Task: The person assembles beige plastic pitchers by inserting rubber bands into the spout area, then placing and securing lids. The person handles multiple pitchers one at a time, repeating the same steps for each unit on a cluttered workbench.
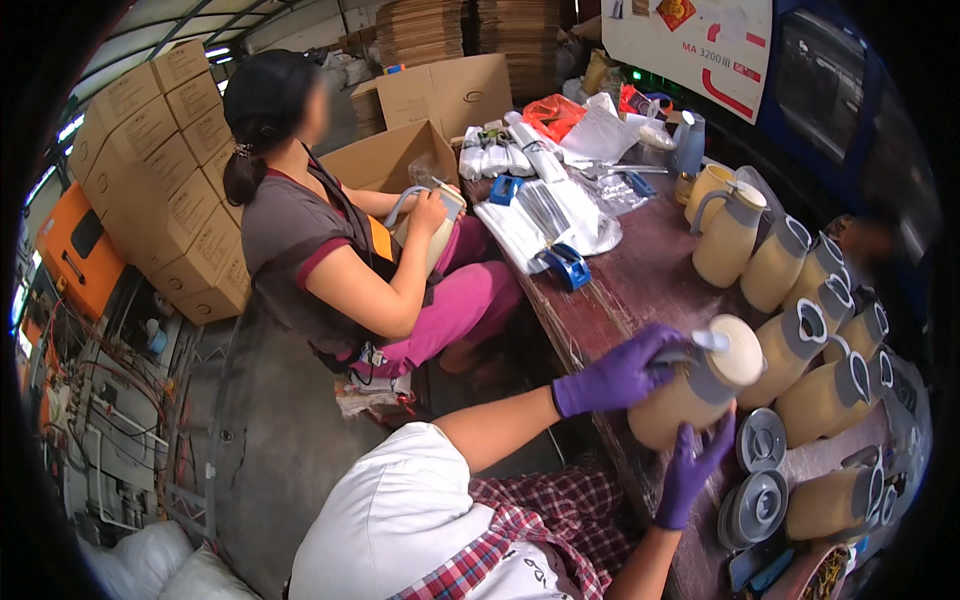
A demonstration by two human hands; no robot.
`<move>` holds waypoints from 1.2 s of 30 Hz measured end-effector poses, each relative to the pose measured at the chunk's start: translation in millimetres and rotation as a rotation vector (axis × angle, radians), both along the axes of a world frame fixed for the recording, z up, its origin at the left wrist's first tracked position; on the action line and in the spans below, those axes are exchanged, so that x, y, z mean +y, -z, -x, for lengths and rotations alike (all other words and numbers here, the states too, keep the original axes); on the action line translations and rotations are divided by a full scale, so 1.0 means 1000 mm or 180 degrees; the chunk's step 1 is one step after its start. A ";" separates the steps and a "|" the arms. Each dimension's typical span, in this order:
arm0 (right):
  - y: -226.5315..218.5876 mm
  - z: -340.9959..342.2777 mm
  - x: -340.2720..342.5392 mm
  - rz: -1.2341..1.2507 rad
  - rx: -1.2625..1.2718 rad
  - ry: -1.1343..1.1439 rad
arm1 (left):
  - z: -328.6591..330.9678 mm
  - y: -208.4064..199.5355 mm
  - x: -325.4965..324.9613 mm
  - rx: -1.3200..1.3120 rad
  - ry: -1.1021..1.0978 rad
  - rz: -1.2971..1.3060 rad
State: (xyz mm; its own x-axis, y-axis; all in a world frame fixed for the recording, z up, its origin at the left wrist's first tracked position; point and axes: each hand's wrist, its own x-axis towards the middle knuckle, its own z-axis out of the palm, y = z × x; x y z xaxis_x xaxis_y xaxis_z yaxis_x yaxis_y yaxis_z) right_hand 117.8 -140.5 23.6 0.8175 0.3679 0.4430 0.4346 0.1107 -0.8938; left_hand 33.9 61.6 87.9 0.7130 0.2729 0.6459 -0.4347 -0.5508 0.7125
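Note:
A beige jug [668, 408] with a grey collar tilts over the near edge of the table. Its cream lid [738, 352] is on top. My left hand [625, 370], in a purple glove, is closed round the grey handle. My right hand [692, 470], gloved the same way, supports the jug's lower side with its fingers and thumb. Beside that hand lie a round grey lid [762, 440] and a small stack of grey lids [752, 508]. To the right, several beige jugs with grey collars and open tops stand close together, one of them a jug [790, 350] near my held one.
At the left a seated co-worker [330, 230] holds another jug [432, 225] over an open carton [385, 155]. Plastic bags [550, 210] and a blue tape dispenser [567, 266] lie on the red-brown table [610, 290]. A lidded jug [730, 235] stands farther back. Stacked cartons [160, 190] rise behind.

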 end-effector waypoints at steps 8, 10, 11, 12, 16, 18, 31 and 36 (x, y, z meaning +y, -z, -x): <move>-0.008 0.005 -0.002 0.0979 -0.1111 -0.0493 | -0.031 0.042 0.128 -0.0334 -0.1788 0.0775; 0.006 0.005 -0.034 0.1265 -0.1149 -0.0088 | -0.054 0.039 0.167 -0.0879 -0.1794 0.0657; 0.012 0.006 -0.045 0.1361 -0.1176 0.0064 | -0.067 0.037 0.186 -0.0764 -0.2246 0.0528; 0.020 0.006 -0.056 0.1347 -0.1022 0.0205 | -0.076 0.015 0.169 -0.0513 -0.2581 0.0558; 0.027 0.017 -0.081 0.1385 -0.0759 0.0409 | -0.103 0.014 0.179 0.0290 -0.3459 -0.0706; 0.026 0.025 -0.077 0.1328 -0.0917 0.0357 | -0.104 0.010 0.156 -0.0416 -0.3904 -0.2148; 0.033 0.042 -0.075 0.1106 -0.0267 0.0178 | -0.227 -0.033 -0.039 0.0131 -0.0651 -0.0770; 0.033 0.036 -0.073 0.0959 -0.0440 0.0237 | -0.146 -0.058 0.018 0.0447 0.0268 -0.0840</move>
